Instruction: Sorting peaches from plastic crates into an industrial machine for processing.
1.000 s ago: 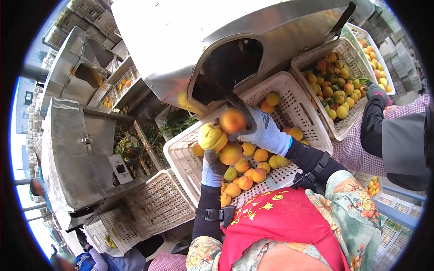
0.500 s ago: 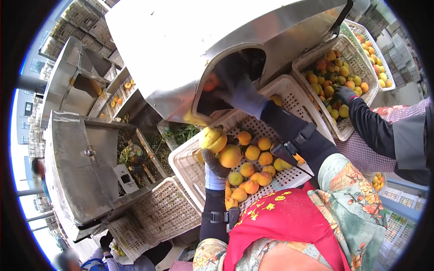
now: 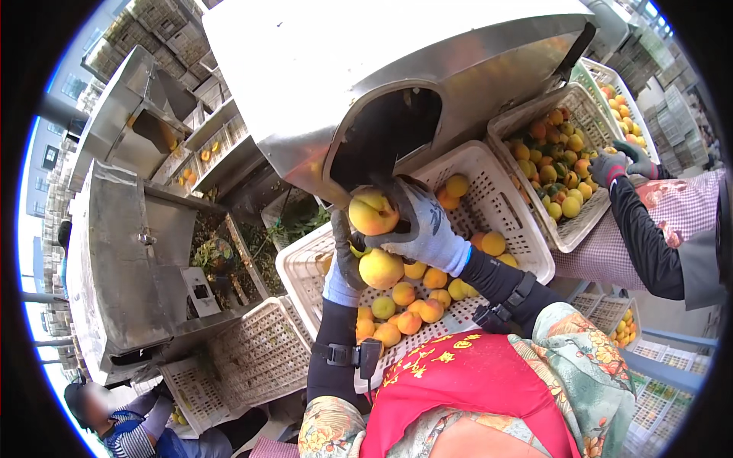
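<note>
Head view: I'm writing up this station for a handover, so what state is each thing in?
Left hand: gloved, closed on the lower peach
Right hand: gloved, closed on the upper peach
Lower peach: held above the near crate
Upper peach: held, creased side showing
Near crate: partly filled, some slotted floor bare
Metal hood: opening uncovered, dark inside
Right-hand crate: fuller, fruit piled

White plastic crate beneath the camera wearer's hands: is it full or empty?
Partly filled: peaches lie inside, but the crate's bare perforated plastic shows beside them.
</note>
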Demonstrator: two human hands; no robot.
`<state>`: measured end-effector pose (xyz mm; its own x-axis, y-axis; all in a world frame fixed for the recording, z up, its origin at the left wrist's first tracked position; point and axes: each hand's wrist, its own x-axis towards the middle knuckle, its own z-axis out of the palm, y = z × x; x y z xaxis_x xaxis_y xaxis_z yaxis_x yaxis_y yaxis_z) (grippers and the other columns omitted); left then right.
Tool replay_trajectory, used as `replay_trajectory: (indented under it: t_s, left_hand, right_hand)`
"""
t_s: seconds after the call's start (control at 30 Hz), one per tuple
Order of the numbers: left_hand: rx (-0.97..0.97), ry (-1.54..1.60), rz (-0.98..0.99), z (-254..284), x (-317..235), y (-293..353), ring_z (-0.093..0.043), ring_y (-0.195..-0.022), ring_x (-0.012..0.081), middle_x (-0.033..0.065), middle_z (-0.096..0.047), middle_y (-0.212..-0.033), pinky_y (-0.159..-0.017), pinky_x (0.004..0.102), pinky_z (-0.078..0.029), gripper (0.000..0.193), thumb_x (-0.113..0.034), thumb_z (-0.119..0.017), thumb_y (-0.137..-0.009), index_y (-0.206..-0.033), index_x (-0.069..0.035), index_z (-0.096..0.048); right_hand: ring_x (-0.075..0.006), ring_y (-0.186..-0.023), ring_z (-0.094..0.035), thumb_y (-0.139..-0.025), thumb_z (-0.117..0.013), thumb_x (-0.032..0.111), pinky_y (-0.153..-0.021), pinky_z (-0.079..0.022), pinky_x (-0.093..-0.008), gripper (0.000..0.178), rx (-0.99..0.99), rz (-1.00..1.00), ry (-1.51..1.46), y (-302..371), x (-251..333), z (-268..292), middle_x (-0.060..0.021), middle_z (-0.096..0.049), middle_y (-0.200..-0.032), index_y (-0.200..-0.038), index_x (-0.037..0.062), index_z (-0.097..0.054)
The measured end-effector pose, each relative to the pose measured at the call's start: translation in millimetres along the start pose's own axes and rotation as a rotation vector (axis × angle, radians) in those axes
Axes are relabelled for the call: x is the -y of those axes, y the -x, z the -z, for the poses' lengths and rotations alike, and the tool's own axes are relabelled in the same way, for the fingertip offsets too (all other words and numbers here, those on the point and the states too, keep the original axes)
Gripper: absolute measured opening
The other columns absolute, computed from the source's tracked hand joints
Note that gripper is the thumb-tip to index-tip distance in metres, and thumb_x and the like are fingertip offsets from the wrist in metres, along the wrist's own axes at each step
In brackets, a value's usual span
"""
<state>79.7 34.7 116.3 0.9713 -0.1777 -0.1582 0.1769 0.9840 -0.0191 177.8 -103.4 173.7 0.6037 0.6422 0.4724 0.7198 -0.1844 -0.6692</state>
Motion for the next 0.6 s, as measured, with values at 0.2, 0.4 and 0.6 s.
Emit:
replay_trajectory:
  t_s: [0.2, 0.4, 0.6]
  left_hand:
    - [0.148, 0.036, -0.111, 30.8, 9.7, 6.9, -0.049, -0.12, 0.0422, 0.0241, -0.054, -0.127, -0.1, 0.0524, -0.041, 0.072, -0.06, -0.045, -0.089, -0.128, 0.0, -0.051]
    - [-0.181, 0.05, -0.242, 33.8, 26.7, 12.3, -0.039, -0.13, 0.0365, 0.0199, -0.048, -0.133, -0.098, 0.0519, -0.043, 0.054, -0.033, -0.057, -0.09, -0.13, 0.002, -0.045]
    - [-0.043, 0.204, -0.274, 19.9, 24.2, 20.7, -0.048, -0.121, 0.0359, 0.02, -0.051, -0.128, -0.095, 0.0506, -0.046, 0.051, -0.041, -0.054, -0.093, -0.129, -0.005, -0.046]
  right_hand:
    - [-0.0389, -0.116, -0.049, -0.064, -0.08, 0.042, -0.105, -0.031, -0.0506, 0.086, -0.214, -0.069, 0.302, -16.3, -16.6, -18.4, -0.0212, -0.055, -0.122, -0.131, -0.0007, -0.047]
    - [-0.0398, -0.122, -0.043, -0.071, -0.074, 0.042, -0.104, -0.029, -0.0529, 0.086, -0.262, -0.101, 0.352, -61.8, -60.2, -43.8, -0.0198, -0.049, -0.133, -0.138, 0.0012, -0.039]
    - [-0.0365, -0.106, -0.056, -0.073, -0.075, 0.027, -0.095, -0.041, -0.0448, 0.068, -0.065, -0.16, -0.031, -35.2, -17.9, -23.2, -0.0228, -0.057, -0.121, -0.131, 0.0022, -0.05]
